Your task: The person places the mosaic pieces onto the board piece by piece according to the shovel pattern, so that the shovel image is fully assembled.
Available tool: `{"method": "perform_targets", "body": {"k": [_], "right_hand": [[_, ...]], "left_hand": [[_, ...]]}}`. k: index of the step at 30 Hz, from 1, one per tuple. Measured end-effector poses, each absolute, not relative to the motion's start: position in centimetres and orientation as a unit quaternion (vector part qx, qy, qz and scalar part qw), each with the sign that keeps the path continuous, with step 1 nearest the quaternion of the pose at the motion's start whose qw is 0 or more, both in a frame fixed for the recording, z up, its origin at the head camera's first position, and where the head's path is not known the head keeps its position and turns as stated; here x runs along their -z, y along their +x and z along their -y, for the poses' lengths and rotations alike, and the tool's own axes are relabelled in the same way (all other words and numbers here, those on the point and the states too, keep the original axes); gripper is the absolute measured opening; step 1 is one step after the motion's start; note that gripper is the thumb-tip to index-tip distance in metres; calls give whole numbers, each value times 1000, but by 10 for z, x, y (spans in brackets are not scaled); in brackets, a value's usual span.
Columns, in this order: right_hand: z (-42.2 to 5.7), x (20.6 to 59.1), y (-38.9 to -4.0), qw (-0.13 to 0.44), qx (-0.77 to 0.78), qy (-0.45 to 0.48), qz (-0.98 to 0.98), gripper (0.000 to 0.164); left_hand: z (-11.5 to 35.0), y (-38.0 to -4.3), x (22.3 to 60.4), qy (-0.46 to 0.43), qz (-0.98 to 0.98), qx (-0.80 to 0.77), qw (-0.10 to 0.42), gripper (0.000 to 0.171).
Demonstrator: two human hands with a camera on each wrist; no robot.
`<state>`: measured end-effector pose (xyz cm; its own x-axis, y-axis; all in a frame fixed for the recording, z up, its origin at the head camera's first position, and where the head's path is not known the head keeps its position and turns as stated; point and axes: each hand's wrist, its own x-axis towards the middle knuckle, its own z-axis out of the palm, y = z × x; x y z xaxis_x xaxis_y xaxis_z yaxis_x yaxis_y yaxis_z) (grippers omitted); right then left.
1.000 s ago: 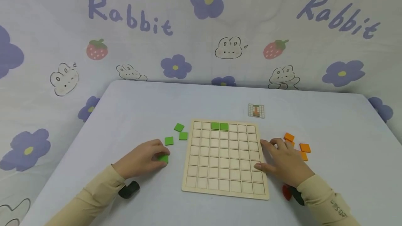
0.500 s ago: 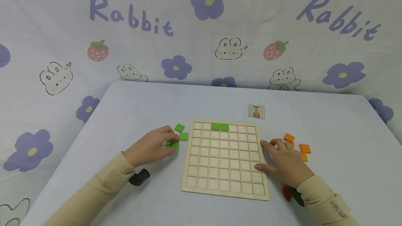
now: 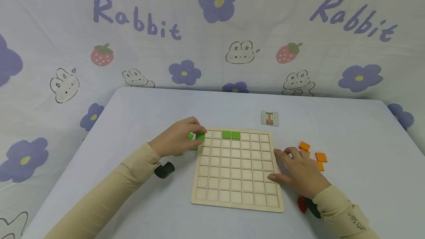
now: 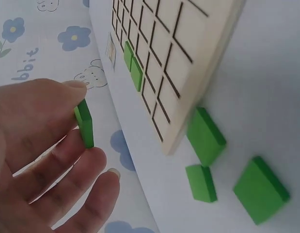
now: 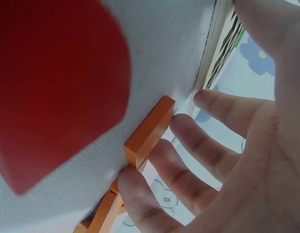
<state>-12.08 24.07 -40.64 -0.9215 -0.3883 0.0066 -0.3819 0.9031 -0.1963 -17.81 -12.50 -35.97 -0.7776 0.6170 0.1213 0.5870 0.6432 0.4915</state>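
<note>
My left hand (image 3: 177, 138) pinches a square green tile (image 3: 200, 137) between thumb and fingers at the upper left corner of the wooden grid board (image 3: 235, 161). In the left wrist view this tile is tilted on edge, apart from the board. Two green tiles (image 3: 231, 135) sit side by side in the board's far row. My right hand (image 3: 300, 170) lies at the board's right edge, thumb over the rim, fingers loosely bent and holding nothing. Its fingers are close to several orange tiles (image 5: 150, 131); whether they touch them, I cannot tell.
Loose green tiles (image 4: 261, 190) lie left of the board, partly hidden by my left hand in the head view. A small printed card (image 3: 269, 118) lies beyond the board. A blurred red object (image 5: 62, 82) shows under my right wrist. A patterned cloth hangs behind the table.
My left hand has carried the green tile away from me and to the right, from the table on the left to the board's far left corner. The right hand has stayed put.
</note>
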Motion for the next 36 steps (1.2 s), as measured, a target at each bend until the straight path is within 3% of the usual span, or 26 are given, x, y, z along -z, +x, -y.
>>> {"method": "perform_targets", "body": {"k": [36], "right_hand": [[-258, 408, -127, -2, 98, -207, -973, 75]], "left_hand": [[13, -237, 366, 375, -878, -283, 91, 30]]}}
